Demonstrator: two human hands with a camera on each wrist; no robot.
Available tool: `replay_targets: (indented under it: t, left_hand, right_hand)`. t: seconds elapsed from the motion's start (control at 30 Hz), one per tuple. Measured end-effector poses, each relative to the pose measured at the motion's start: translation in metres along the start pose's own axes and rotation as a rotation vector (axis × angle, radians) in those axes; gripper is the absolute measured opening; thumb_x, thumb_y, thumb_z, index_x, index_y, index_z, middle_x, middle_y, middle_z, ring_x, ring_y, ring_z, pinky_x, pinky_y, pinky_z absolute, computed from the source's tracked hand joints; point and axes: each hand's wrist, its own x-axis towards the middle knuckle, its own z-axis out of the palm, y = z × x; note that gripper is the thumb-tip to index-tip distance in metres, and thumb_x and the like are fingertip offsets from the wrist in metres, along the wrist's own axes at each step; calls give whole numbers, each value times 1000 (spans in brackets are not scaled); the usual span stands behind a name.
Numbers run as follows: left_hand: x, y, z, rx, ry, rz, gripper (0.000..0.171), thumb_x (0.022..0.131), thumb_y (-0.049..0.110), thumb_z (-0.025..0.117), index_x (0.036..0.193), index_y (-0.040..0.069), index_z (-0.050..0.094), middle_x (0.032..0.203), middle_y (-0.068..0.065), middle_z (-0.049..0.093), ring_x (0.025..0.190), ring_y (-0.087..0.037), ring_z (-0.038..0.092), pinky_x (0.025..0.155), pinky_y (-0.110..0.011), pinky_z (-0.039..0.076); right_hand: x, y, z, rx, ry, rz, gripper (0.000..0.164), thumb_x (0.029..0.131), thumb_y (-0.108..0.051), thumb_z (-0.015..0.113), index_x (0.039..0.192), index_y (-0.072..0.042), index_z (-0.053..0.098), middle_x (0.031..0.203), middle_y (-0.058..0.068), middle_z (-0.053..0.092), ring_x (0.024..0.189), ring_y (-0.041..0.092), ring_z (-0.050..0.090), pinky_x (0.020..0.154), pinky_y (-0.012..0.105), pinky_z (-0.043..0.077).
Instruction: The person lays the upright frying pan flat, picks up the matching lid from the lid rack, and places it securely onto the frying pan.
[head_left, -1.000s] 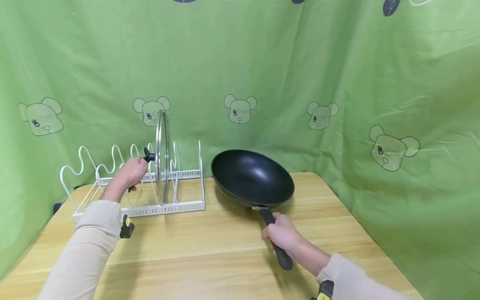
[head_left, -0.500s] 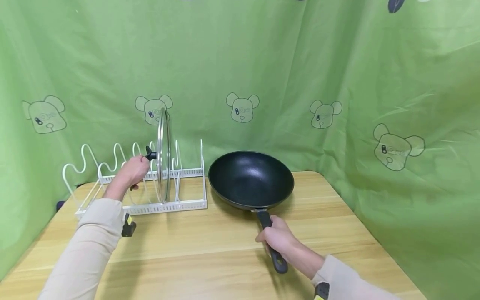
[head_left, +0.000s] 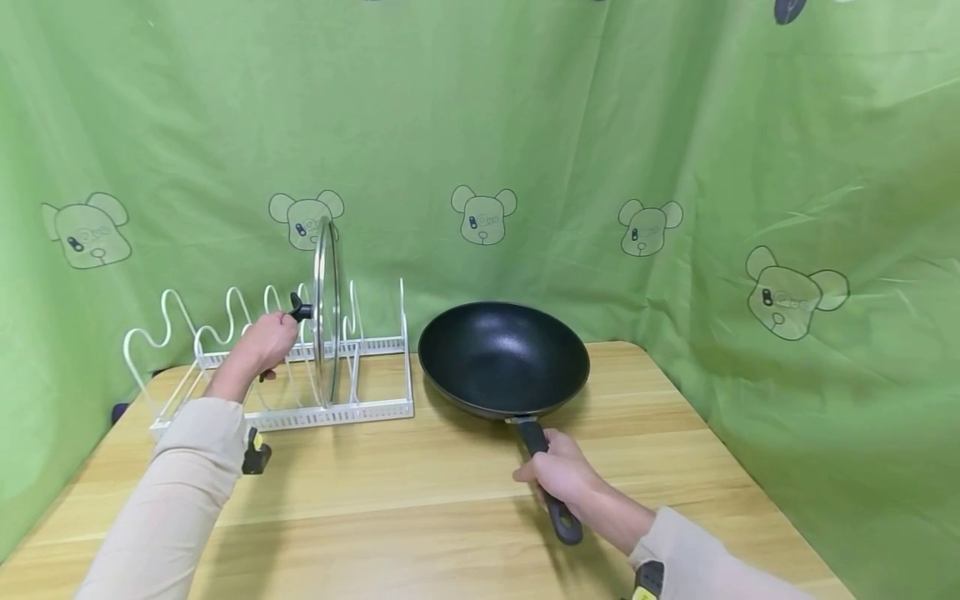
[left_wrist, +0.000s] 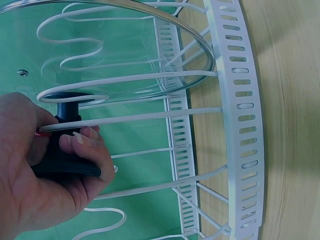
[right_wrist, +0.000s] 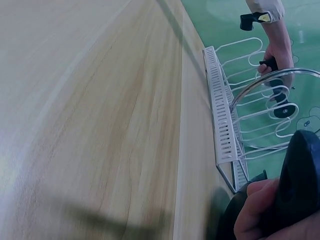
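Left hand grips the likely fragile lid's knob, nine o'clock, right hand the likely heavy wok's handle, five o'clock.

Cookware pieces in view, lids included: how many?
2: glass lid, upright in the white rack, held by the left hand; black pan, right of the rack, held by the right hand.

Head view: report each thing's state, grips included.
Round metal-rimmed glass lid: on edge, upright
White metal wire rack: standing, lid between its wires
Black round pan: open side up, uncovered
Green printed cloth curtain: hanging, creased
Left grip: curled round lid's black handle
Right grip: curled round pan's handle
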Motion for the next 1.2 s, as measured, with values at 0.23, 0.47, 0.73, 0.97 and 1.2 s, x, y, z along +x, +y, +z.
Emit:
replay_targets:
  t: [0.23,0.47,0.73,0.97,1.2]
  left_hand:
    - [1,0,0,6,6,0,60,107,28,12,144,-14,35,84,-12,45,67,-20,47,57,-32,55]
    - [1,1,0,6,1,-8,62,107,29,12,149,-13,30,88,-15,46,68,-21,47,58,-32,54]
    - [1,0,2,12,18,-14,62,106,27,12,149,-13,29,90,-18,47,68,-21,47,56,-32,54]
    - [1,1,4,-7,27,-25,62,106,28,13,149,-12,32,84,-14,45,66,-20,47,55,-31,53]
    - [-1,-1,2,-94,19,-55,54,107,31,15,131,-7,46,77,-5,39,61,-15,42,54,-29,49]
  right_hand:
    - [1,0,-3,4,1,16,56,77,3,72,126,6,45,57,6,47,47,18,44,46,30,40]
    - [1,1,-8,-5,5,19,47,77,2,73,117,3,48,57,6,47,48,18,44,46,29,40]
    - [6,-1,-15,107,-116,66,32,100,-21,58,118,0,43,68,4,50,52,15,45,45,26,43]
    - [12,3,-18,150,-155,128,38,108,-36,36,113,-1,50,69,3,51,50,12,46,45,24,45]
    - [11,8,-13,137,-145,130,46,107,-43,35,111,-2,55,64,1,49,46,11,44,41,25,44]
